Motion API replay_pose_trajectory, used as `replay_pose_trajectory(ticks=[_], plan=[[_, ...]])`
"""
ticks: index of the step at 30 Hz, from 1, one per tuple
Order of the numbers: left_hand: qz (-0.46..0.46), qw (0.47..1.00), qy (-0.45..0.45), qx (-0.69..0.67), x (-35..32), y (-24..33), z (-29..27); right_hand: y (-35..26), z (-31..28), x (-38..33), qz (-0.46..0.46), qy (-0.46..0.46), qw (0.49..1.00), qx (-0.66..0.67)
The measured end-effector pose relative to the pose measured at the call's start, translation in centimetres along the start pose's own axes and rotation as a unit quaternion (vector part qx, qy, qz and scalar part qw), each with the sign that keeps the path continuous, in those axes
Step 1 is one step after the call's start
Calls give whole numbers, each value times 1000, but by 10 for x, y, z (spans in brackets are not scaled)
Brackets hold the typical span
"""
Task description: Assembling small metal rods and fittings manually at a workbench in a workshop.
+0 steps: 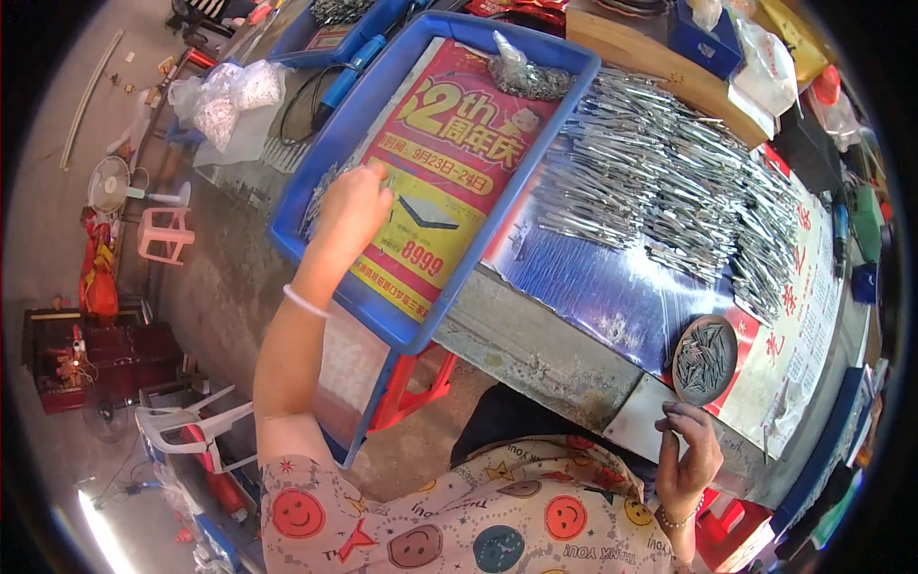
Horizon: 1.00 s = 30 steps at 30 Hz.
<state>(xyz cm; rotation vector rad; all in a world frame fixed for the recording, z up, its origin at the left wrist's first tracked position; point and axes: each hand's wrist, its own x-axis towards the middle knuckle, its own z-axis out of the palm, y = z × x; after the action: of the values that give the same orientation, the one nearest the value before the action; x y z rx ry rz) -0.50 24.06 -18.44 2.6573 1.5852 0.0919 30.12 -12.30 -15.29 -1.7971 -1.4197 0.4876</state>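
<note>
My left hand [352, 212] reaches over the left side of a blue plastic tray [442, 316]. Its fingers are curled closed, and whatever they hold is hidden. Beside it, thin metal pieces [320, 196] lie along the tray's left wall. Printed red and yellow sheets [435, 177] line the tray's bottom. Just in front of a round bowl [677, 356] of small dark metal pins [706, 359], my right hand [687, 457] is raised with bent fingers and thumb drawn together. Anything between those fingertips is too small to make out. The fingertips look darkened.
Many slender metal rods [660, 172] spread across the right of the bench on shiny sheeting. A clear bag of small metal parts [526, 75] sits in the tray's far corner. Plastic bags [229, 100] lie at far left. A red stool [413, 387] stands under the tray.
</note>
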Motion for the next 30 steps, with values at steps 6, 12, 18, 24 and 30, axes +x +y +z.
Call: replay_pose_trajectory(ticks=[6, 12, 18, 24, 30], plan=[[-1, 983, -72, 169, 15, 33, 24, -1, 3, -3, -45, -23, 999, -17], [-27, 976, -121, 182, 5, 35, 22, 14, -3, -18, -94, -42, 995, -13], [16, 995, 92, 22, -18, 32, -12, 32, -32, -37, -42, 59, 996, -44], [-6, 893, 221, -391, -96, 126, -76, 66, -58, -16, 44, 93, 991, -80], [-1, 773, 84, -629, -170, 230, -42, 90, -48, 0, 39, 9, 954, -297]])
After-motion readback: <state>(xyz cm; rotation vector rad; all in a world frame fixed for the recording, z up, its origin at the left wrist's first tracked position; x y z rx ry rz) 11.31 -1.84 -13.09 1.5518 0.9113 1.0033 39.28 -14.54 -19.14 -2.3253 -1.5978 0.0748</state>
